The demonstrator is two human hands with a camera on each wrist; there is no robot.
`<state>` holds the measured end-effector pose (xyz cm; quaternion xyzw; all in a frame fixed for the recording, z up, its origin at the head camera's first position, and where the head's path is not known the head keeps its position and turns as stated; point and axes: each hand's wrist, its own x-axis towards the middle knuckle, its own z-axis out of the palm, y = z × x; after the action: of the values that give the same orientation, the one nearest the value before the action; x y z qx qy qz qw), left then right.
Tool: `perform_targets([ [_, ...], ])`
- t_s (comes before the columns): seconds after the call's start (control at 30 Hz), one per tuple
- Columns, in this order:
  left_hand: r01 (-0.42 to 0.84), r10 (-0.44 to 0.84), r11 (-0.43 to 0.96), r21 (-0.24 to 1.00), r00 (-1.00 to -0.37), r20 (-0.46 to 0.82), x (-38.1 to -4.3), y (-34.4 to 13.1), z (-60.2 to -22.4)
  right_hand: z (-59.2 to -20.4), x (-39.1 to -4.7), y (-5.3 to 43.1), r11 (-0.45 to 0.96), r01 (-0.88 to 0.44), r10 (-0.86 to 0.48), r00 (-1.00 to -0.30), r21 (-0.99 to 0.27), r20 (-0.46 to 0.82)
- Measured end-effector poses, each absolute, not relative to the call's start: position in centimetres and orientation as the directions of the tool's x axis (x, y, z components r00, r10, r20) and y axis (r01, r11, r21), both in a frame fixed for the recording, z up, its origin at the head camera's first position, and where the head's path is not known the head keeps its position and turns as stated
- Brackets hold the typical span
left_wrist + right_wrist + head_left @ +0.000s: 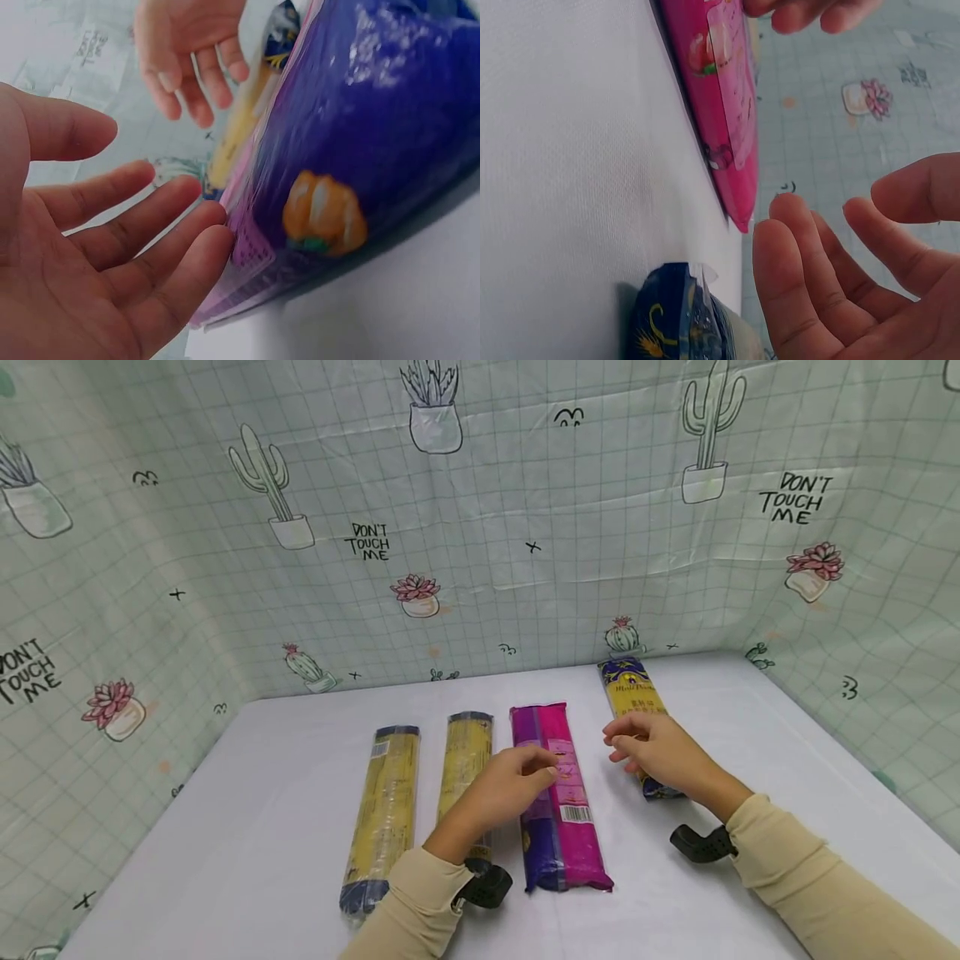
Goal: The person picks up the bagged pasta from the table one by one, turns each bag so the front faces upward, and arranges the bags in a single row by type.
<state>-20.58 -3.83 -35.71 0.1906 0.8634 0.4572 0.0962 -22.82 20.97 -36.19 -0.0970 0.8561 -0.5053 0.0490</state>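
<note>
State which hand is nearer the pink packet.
Left. In the head view, the left hand overlaps the pink packet; the right hand is right of it, by the rightmost packet.

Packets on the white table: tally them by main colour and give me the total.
Yellow with dark blue ends: 3 (leftmost packet, second packet from the left, rightmost packet)
Pink and purple-blue: 1 (third packet from the left)
Total: 4
</note>
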Motion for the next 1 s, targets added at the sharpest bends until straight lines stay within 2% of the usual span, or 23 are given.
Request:
perform_targets([
  [0.6,0.144,0.337,0.492,0.858,-0.941,-0.036,-21.6,-5.6,-35.8,-37.1,-22.3,19.0,0.476,-0.153,-0.278,-0.960,-0.866,0.017],
  [0.87,0.207,0.322,0.619,0.758,-0.947,-0.004,-21.7,-5.5,-36.3,-36.9,-21.6,18.3,0.541,-0.136,-0.308,-0.950,-0.830,-0.045],
  [1.0,0.200,0.293,0.670,0.715,-0.956,-0.008,-21.7,-5.6,-36.4,-36.9,-21.6,17.8,0.563,-0.122,-0.317,-0.945,-0.818,-0.077],
])
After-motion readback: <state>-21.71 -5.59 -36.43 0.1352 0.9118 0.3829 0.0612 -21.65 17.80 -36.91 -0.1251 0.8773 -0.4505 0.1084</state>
